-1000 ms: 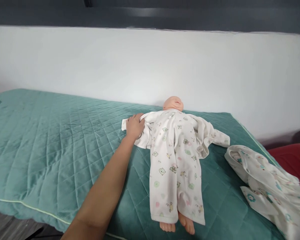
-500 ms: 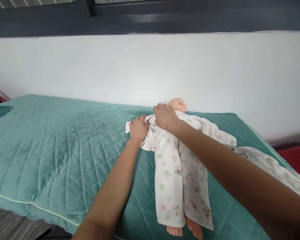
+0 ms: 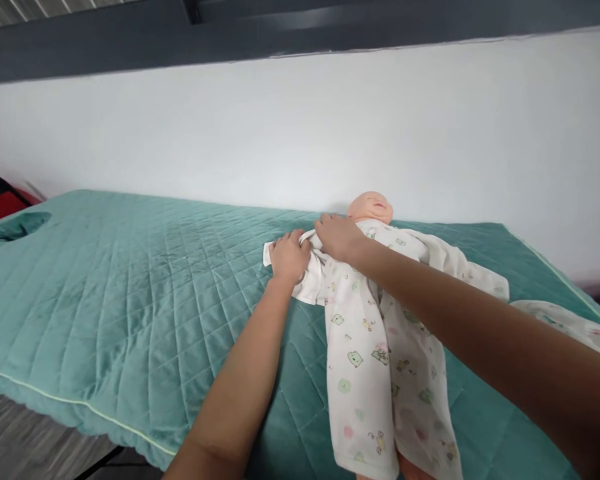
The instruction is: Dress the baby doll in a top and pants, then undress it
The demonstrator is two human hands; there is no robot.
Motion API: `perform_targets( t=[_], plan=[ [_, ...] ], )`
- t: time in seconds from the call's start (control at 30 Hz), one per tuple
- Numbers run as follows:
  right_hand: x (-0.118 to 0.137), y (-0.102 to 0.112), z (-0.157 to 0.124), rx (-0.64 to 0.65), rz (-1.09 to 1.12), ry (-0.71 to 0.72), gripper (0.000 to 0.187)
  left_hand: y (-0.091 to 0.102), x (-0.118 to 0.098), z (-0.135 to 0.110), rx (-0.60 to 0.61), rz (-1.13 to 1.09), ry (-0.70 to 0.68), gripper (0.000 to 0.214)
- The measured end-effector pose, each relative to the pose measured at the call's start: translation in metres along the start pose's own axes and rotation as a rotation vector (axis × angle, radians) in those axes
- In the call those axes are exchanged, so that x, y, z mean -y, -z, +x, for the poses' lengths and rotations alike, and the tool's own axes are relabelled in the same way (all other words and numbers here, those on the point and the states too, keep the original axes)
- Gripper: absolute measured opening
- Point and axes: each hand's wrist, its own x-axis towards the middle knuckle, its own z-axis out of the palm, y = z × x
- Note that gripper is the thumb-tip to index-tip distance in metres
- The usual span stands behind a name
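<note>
White printed clothes (image 3: 363, 393) dress the doll (image 3: 373, 208) lying right of centre on the green quilted bed (image 3: 130, 287), head near the far wall (image 3: 280, 140), left hand (image 3: 289, 257) closed around the scene-left sleeve (image 3: 267, 254), right hand (image 3: 336, 237) at its shoulder end, fingers bent, grip hidden.

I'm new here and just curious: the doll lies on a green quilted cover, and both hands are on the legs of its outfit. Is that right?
Not quite: the hands aren't on the outfit's legs. The head view shows the left hand and right hand up at the white sleeve on the picture's left. The doll does lie on a green quilted cover.
</note>
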Motion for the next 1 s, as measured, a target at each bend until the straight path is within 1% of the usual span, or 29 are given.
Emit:
perform_targets(
  t=[0.07, 0.13, 0.27, 0.37, 0.53, 0.7, 0.8, 0.9, 1.0],
  plan=[
    [0.000, -0.001, 0.003, 0.042, 0.006, 0.055, 0.040, 0.000, 0.000, 0.000, 0.003, -0.011, 0.010, 0.036],
    [0.000, -0.002, 0.007, 0.089, 0.028, 0.078, 0.037, 0.000, 0.000, 0.001, -0.002, -0.018, 0.007, 0.036],
    [-0.002, 0.000, 0.016, 0.160, 0.054, 0.091, 0.039, 0.000, -0.001, 0.000, -0.020, -0.006, -0.011, 0.034],
    [-0.004, 0.007, 0.015, 0.186, 0.055, 0.076, 0.041, 0.001, -0.001, -0.001, -0.030, -0.002, -0.033, 0.034],
    [-0.016, 0.023, 0.002, 0.197, 0.064, 0.059, 0.045, 0.004, 0.001, -0.004, -0.073, -0.077, -0.044, 0.038],
    [-0.031, 0.032, -0.011, 0.192, 0.080, 0.045, 0.036, 0.005, 0.006, -0.006, -0.085, -0.191, -0.011, 0.041],
    [-0.040, 0.036, -0.019, 0.161, 0.052, 0.022, 0.037, 0.004, 0.008, -0.007, -0.071, -0.224, 0.003, 0.041],
    [-0.046, 0.040, -0.027, 0.153, 0.029, 0.017, 0.037, 0.002, 0.008, -0.007, -0.038, -0.198, 0.024, 0.038],
    [-0.050, 0.045, -0.033, 0.143, 0.014, 0.008, 0.034, 0.001, 0.008, -0.008, 0.002, -0.098, 0.031, 0.037]
  ],
)
